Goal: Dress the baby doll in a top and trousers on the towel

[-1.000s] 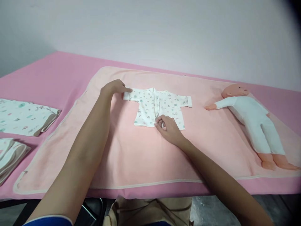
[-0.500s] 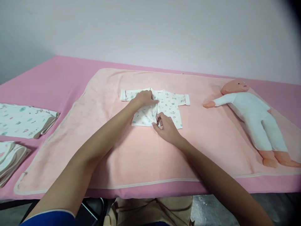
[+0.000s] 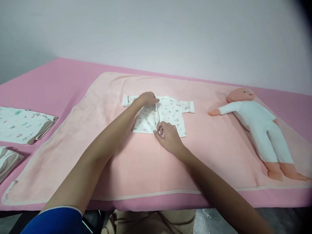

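A small white baby shirt (image 3: 172, 110) with a green and dark print lies spread on a pale pink blanket (image 3: 136, 172), its sleeves out to both sides and its cuffs turned back. My left hand (image 3: 148, 98) pinches the shirt's front edge near the neckline. Lower down, my right hand (image 3: 168, 136) has finger and thumb closed on the same front edge close to the hem. Between the two hands the edge is drawn up in a raised fold. My left hand and forearm cover part of the left sleeve and chest.
To the right a baby doll (image 3: 255, 120) in white lies on its back on the blanket. Folded printed cloth (image 3: 24, 125) and another folded cloth (image 3: 8, 161) lie at the left on the pink table cover (image 3: 48, 86). A pale wall (image 3: 156, 39) rises behind.
Both hands keep their pinch on the shirt's front edge, which is lifted slightly more and shifted left. The whole view has shifted a little.
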A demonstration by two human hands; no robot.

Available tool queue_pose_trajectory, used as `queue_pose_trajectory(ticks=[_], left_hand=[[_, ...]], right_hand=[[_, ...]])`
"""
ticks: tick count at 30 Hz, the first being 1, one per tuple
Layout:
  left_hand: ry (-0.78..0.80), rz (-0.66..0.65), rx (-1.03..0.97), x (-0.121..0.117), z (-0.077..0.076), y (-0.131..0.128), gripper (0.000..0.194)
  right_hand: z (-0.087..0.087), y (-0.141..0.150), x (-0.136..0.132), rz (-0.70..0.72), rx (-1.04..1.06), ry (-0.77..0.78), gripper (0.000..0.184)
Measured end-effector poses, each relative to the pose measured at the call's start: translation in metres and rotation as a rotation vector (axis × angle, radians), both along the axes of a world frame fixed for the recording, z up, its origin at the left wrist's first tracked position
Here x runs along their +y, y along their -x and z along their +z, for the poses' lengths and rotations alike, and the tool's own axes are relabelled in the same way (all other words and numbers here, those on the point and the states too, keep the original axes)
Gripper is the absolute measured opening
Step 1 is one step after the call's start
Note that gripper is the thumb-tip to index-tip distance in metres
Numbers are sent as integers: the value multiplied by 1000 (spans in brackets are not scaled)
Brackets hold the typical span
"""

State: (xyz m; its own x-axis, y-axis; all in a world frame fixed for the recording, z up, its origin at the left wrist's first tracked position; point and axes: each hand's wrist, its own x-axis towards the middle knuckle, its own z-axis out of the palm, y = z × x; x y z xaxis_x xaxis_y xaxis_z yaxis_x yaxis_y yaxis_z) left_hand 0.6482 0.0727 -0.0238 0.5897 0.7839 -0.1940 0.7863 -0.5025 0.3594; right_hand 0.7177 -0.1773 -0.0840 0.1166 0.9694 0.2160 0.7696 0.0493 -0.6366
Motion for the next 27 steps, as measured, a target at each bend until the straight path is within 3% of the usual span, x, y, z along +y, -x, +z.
queue_pose_trajectory(ticks=[5, 8, 12, 16, 19, 23, 27], left_hand=[[128, -52, -127, 26, 13, 35, 29], [155, -10, -183, 43, 21, 54, 34], [204, 36, -204, 65, 21, 77, 36], [192, 50, -117, 77, 15, 96, 34], [186, 41, -114, 81, 7, 103, 37], [159, 59, -126, 84, -3, 100, 36], [86, 68, -107, 79, -8, 92, 39]], right_hand=[[19, 9, 11, -95, 57, 67, 15], [39, 25, 31, -115, 105, -3, 15], [55, 59, 68, 7, 104, -131, 16], [47, 87, 99, 246, 78, -183, 14], [35, 90, 106, 405, 78, -170, 10], [20, 78, 98, 490, 55, -162, 36], [8, 69, 85, 609, -153, -27, 58]])
